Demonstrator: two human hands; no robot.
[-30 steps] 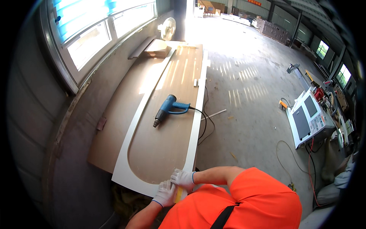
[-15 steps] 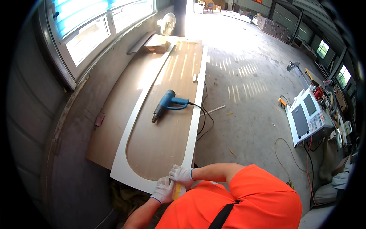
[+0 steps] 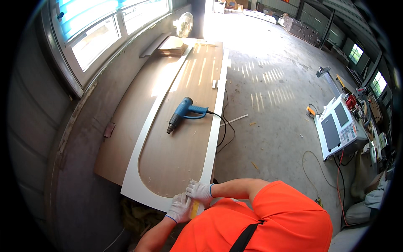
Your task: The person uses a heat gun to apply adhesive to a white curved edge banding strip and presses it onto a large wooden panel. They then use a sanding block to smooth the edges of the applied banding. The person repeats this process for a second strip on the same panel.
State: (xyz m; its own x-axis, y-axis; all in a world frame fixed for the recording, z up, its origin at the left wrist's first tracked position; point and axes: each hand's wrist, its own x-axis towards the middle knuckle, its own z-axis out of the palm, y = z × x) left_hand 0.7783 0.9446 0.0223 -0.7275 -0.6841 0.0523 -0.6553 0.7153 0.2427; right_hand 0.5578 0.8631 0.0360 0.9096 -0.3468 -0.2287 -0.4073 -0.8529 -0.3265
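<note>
While knit-gloved left hand (image 3: 179,208) grips yellow block (image 3: 194,208), right hand (image 3: 199,191) lies flat on white rounded frame (image 3: 142,133)

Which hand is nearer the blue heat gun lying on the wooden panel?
Right hand, slightly. It presses the white frame below the blue heat gun; the left hand sits lower, gripping a yellow tool.

Yellow block (image 3: 194,208) upright against white frame's (image 3: 142,138) near corner.

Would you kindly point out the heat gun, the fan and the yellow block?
heat gun (image 3: 183,110): head view, on its blue body.
fan (image 3: 184,24): head view, on its round guard.
yellow block (image 3: 194,208): head view, on its visible yellow face.
</note>
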